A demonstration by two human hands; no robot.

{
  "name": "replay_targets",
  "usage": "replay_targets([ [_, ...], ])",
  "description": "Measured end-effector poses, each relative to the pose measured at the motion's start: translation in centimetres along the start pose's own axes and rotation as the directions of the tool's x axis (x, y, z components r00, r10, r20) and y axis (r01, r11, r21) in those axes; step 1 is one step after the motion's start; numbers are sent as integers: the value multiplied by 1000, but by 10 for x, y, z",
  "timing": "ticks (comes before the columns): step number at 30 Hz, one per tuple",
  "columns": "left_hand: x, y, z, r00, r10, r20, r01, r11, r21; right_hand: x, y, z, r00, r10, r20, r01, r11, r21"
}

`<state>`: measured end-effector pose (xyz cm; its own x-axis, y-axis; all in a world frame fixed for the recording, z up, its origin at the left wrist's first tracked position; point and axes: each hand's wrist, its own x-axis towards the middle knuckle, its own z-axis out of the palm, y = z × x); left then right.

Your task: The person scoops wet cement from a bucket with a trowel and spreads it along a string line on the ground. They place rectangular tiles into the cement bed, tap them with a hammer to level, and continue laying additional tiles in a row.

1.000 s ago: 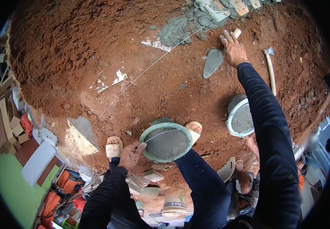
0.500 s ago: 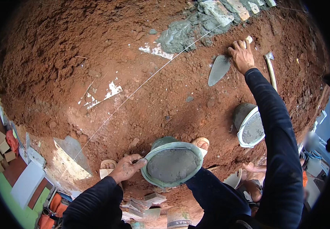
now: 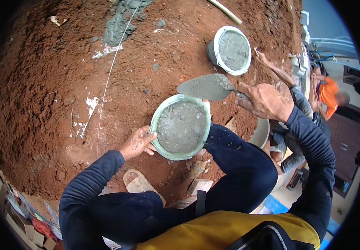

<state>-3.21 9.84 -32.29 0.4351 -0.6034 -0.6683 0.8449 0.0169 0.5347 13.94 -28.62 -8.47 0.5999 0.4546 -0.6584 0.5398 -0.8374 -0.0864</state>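
Observation:
My left hand (image 3: pixel 140 141) grips the left rim of a pale green bucket (image 3: pixel 180 127) full of smooth grey mortar, between my legs. In my right hand (image 3: pixel 263 100) is the handle of a trowel (image 3: pixel 201 86), its mortar-coated blade raised just beyond that bucket's upper right rim. A second bucket (image 3: pixel 234 50) of mortar, white-rimmed, sits on the red soil farther up and to the right.
A taut string (image 3: pixel 107 85) crosses the soil beside wet mortar (image 3: pixel 119 27). A pale wooden handle (image 3: pixel 225 10) lies at the top. A co-worker's hand (image 3: pixel 263 58) reaches by the second bucket; an orange-shirted person (image 3: pixel 327 93) is behind. Piled boards (image 3: pixel 28 229) fill the lower left.
My right hand has picked the trowel up off the soil and brought it down beside the near bucket. My view has turned, and more of the people at the right shows.

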Motion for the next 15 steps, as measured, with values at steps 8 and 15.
replay_targets([
  [8,5,9,22,996,92,4,-92,981,171,-18,-102,130,969,184,164,-207,969,137],
  [15,-4,9,25,990,95,-108,-78,986,145,6,-119,184,979,82,185,-154,895,419],
])
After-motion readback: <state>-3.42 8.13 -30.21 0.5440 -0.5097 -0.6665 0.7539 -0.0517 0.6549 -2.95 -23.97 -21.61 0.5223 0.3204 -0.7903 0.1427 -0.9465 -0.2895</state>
